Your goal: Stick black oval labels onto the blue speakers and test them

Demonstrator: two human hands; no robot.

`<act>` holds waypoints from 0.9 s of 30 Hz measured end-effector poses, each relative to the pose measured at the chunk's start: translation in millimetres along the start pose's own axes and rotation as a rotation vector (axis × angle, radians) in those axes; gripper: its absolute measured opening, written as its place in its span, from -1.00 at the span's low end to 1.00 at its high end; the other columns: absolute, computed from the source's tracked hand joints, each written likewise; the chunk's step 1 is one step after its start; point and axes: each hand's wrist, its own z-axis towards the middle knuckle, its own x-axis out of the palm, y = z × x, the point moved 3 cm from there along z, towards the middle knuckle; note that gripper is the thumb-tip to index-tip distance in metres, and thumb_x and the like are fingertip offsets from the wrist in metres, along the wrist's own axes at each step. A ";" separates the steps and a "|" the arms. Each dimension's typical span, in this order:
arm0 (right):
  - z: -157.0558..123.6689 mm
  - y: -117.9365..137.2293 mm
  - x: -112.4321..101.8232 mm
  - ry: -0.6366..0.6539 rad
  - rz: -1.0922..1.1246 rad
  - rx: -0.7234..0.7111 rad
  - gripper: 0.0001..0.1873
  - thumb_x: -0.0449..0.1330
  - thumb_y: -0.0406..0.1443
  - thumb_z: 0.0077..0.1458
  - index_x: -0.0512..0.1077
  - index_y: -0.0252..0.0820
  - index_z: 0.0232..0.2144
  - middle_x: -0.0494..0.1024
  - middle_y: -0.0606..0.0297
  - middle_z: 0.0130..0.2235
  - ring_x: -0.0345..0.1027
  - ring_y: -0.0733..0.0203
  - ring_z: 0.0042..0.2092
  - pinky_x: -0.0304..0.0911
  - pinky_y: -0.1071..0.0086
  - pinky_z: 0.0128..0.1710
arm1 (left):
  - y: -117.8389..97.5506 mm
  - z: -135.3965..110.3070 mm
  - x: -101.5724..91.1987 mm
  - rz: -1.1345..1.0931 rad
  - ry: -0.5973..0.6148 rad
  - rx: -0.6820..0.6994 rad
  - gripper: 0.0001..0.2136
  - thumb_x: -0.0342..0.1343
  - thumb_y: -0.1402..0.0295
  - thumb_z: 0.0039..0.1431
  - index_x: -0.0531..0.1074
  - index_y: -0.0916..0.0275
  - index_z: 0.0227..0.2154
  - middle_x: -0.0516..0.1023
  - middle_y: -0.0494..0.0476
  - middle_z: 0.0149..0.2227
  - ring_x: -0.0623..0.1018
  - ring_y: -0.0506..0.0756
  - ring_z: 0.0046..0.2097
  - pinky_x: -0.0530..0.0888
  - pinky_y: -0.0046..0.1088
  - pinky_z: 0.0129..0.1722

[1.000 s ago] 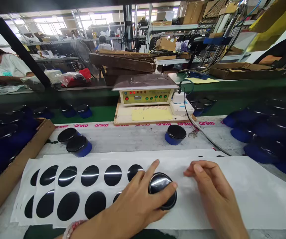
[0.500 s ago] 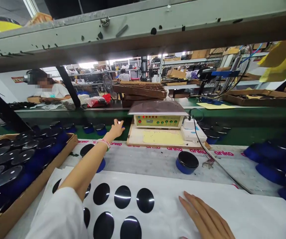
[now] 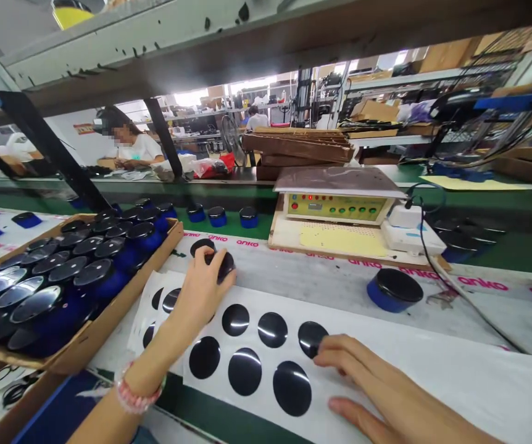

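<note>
The left hand [image 3: 199, 296] is arched over a round black-topped piece [image 3: 224, 268], its curved fingers clasping the smooth, glossy cap from above. The piece sits over the grey bench top [image 3: 294, 271], just beyond the far edge of the white backing sheet [image 3: 432, 370]. The right hand [image 3: 377, 382] is open, with fingers slightly spread and holding nothing; its fingertips [image 3: 321, 351] rest on the sheet, touching a glossy black circular disc [image 3: 311, 338]. Further discs lie in rows on the sheet. At left, a cardboard tray [image 3: 94, 336] holds upright blue cylinders [image 3: 99, 280] with black tops. Another blue cylinder [image 3: 394, 290] stands upright on the bench at right.
</note>
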 end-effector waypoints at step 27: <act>-22.7 2.9 -50.8 -0.431 -0.214 -0.124 -0.91 0.05 -0.34 0.23 0.34 -0.08 -0.32 0.42 0.29 -0.39 0.27 0.19 -0.40 0.23 0.38 -0.44 | -78.9 -51.9 13.1 -0.605 0.295 0.322 -0.43 0.21 0.26 0.10 0.15 -0.08 0.15 0.28 0.07 0.11 0.34 0.14 0.13 0.34 -0.23 0.14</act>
